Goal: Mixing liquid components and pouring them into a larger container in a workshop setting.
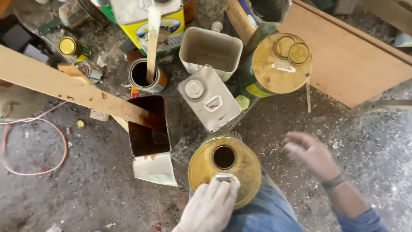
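item: round drum (224, 167) at my knee, cap already off and its opening bare; my left hand (211, 205) is closed on the drum's top handle. my right hand (310, 152) hangs open and empty beside it, blurred. nearby: cut tin (148, 126) of dark liquid, capped square can (209, 99), small tin (146, 76) with stick (152, 41); nothing poured that i can see.

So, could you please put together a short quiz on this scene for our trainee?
1. True or false: the round can under the left hand has its cap on.
2. What stands in the small open tin? A) a brush B) a wooden stick C) a funnel
3. Is the right hand touching anything?

Key: 1. False, its opening is uncovered. 2. B. 3. No, it hovers empty over the floor.
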